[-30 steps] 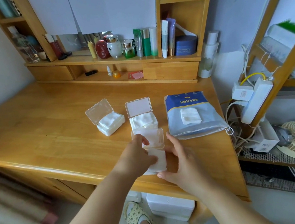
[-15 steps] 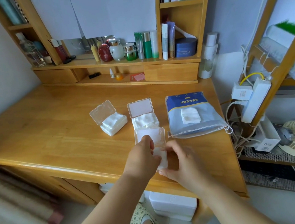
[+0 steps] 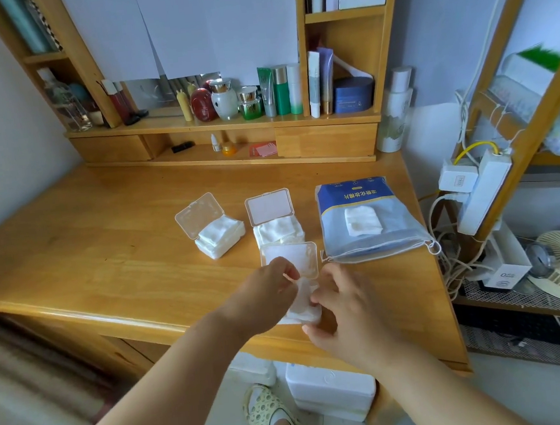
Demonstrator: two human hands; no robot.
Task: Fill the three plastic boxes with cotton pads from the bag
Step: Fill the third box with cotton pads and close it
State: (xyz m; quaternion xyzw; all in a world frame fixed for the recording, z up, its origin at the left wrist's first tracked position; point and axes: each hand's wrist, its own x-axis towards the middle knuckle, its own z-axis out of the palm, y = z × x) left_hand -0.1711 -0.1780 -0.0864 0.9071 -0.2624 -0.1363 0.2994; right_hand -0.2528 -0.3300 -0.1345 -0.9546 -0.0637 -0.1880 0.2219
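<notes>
Nearest box (image 3: 302, 307) of cotton pads, between left hand (image 3: 266, 298), right hand (image 3: 345, 315)

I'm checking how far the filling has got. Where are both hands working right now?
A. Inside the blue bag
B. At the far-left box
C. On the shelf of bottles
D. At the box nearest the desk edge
D: the left hand and right hand meet at the nearest box, apart from the blue bag.

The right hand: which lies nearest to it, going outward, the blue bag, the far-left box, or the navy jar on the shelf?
From the right hand:
1. Blue bag, just beyond it, slightly right.
2. Far-left box, across the desk to the left.
3. Navy jar, up on the back shelf.
</notes>
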